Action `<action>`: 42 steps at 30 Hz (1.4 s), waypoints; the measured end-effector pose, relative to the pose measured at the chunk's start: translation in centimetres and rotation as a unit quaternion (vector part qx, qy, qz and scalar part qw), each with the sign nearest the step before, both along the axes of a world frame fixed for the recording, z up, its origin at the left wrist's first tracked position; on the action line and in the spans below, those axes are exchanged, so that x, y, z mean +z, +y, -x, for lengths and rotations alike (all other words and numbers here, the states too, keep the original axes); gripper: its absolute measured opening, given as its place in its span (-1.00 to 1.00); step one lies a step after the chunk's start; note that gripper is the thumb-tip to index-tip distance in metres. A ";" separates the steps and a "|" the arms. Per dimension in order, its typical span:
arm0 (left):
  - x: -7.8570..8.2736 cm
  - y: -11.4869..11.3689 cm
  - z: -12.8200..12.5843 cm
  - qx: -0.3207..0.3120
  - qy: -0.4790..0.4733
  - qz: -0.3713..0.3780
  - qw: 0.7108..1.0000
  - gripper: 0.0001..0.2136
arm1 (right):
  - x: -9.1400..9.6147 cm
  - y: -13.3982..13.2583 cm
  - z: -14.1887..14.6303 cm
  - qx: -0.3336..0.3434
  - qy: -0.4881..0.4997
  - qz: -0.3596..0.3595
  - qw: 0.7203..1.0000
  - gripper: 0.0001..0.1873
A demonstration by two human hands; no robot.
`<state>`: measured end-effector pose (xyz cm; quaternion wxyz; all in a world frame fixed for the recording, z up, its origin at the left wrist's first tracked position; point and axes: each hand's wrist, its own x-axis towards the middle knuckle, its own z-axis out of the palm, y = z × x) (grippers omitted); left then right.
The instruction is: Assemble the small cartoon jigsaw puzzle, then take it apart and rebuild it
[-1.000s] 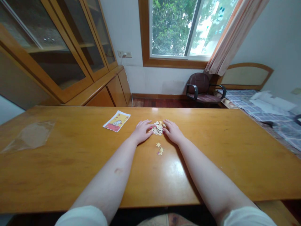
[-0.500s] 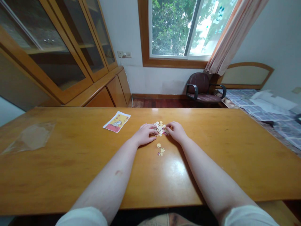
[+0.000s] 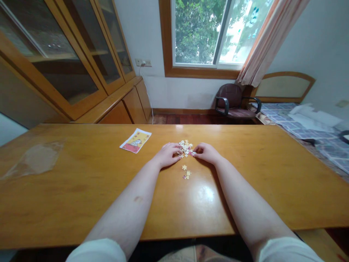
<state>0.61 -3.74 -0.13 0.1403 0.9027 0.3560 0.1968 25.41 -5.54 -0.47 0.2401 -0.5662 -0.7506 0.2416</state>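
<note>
Glossy, wood-grained counter (image 3: pixel 95 196) bears knobbed, flat puzzle pieces (image 3: pixel 186 147) heaped in its far half. Left hand (image 3: pixel 167 154) curls at the heap's left, right hand (image 3: pixel 207 153) at its right; whether fingers (image 3: pixel 176 146) clamp pieces, cannot tell.

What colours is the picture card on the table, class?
The card is mainly yellow above, pinkish red below and white-edged; best seen in the head view.

A: so what's the wooden table (image 3: pixel 68 196) holding up?
B: puzzle pile (image 3: pixel 186 147) is sitting mid-table, loose pieces (image 3: pixel 188 173) are lying nearer the camera, picture sheet (image 3: pixel 136 141) and clear plastic bag (image 3: pixel 39 158) are chilling off left
</note>
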 end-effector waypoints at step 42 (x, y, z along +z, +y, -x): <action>0.0 0.4 0.1 0.036 -0.016 0.017 0.999 -0.80 | -0.6 1.3 -2.4 -0.197 -0.043 -0.067 0.977 -0.78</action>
